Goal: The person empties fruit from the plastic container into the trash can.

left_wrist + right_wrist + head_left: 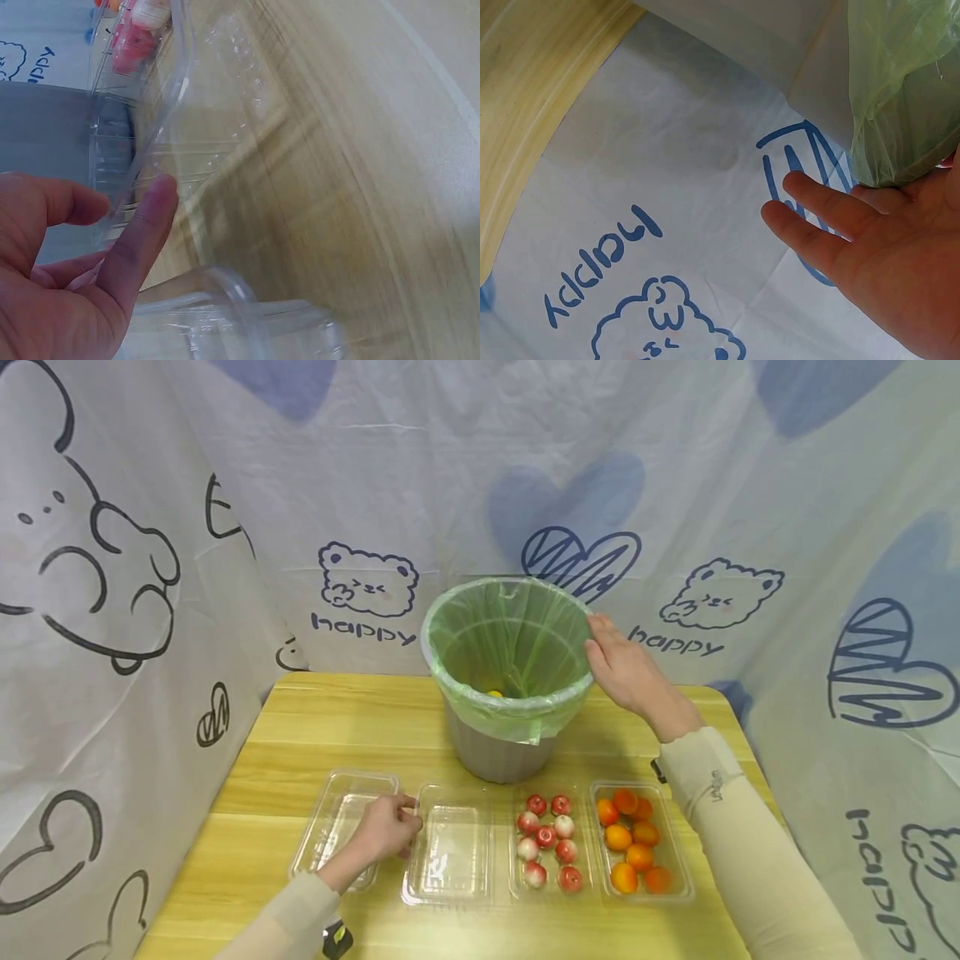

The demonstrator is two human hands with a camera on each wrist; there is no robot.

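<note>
A grey bin lined with a green plastic bag stands upright at the back of the table. At its right rim rests my right hand; in the right wrist view two fingers stretch out beside the bag. My left hand is at the left edge of an empty clear plastic box. In the left wrist view its thumb and forefinger stand apart at the box's rim. Another clear box lies partly under this hand. Something yellow shows inside the bin.
Right of the empty box, one clear box holds several small red-and-white apples. The rightmost box has several small orange fruits. All stand in a row on the wooden table. Printed curtains enclose the back and sides.
</note>
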